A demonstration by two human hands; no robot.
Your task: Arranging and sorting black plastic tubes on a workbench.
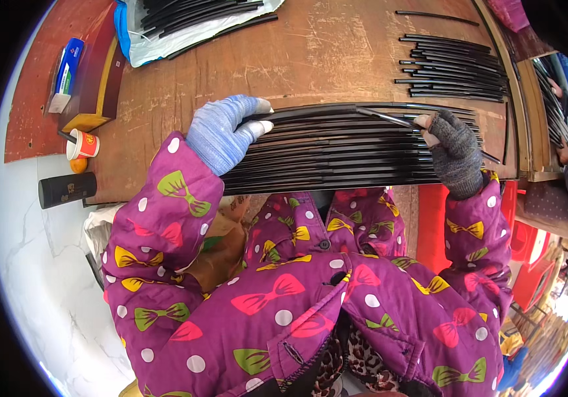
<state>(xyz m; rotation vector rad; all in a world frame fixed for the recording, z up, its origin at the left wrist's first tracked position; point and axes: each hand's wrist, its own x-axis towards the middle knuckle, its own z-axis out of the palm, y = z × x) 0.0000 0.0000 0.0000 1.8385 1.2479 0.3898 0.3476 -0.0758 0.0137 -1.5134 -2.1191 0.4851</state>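
Many slim black rods [337, 155] lie side by side in a wide row along the near edge of the wooden table. My left hand [224, 132], in a pale blue glove with bare fingertips, pinches the left end of a black rod [310, 114] at the row's far side. At the right, my right hand [454, 149], in a dark grey fingerless glove, has its fingers closed on a thin, shiny dark stick [390, 118]. That stick slants over the rods, its tip near the middle of the pinched rod. Whether the two touch I cannot tell.
More black rods [456, 69] lie in a bundle at the far right, and others on a white sack [158, 49] at the far left. A wooden box [95, 86], paper cup [84, 144] and black cylinder [66, 190] stand left. Another person's hands [565, 152] handle rods at right.
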